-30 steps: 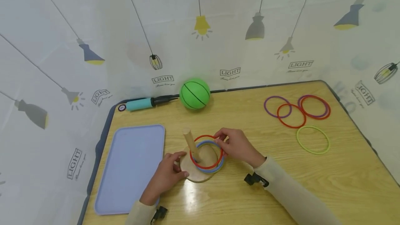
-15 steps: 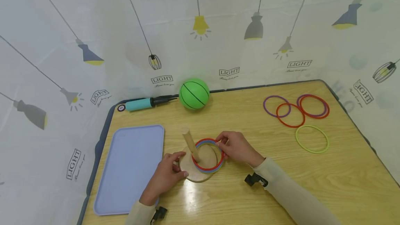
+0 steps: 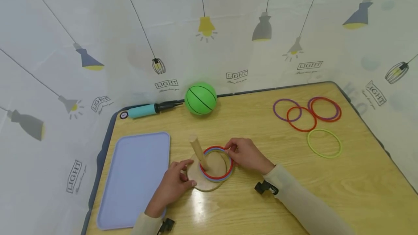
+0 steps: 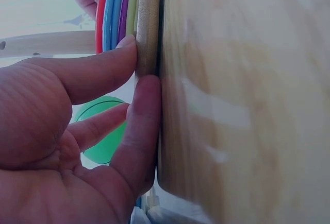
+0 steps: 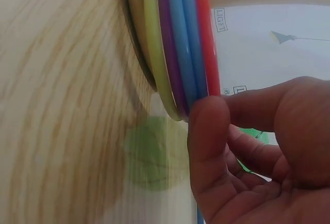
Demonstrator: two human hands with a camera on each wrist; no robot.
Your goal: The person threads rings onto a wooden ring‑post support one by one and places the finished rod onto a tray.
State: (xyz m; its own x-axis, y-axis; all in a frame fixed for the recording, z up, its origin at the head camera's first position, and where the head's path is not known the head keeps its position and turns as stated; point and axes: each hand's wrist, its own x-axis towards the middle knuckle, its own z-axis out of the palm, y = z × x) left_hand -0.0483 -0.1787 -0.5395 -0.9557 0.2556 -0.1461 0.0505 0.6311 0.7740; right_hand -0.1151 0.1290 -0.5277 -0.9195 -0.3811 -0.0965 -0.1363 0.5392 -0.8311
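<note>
Head view: the left hand (image 3: 171, 186) grips the rim of a round wooden base (image 3: 193, 174); the right hand (image 3: 246, 154), well apart from it, pinches a red ring (image 3: 217, 178) lying around the upright wooden peg (image 3: 198, 152). A tray (image 3: 137, 177) lies left, a green ball (image 3: 200, 98) beyond, five loose rings (image 3: 302, 130) right. Left wrist view: thumb and fingers meet the base's edge. Right wrist view: fingertips clasp the red ring, outermost above two blue rings (image 5: 184, 49), a purple ring (image 5: 170, 54) and a yellow-green ring (image 5: 156, 54).
</note>
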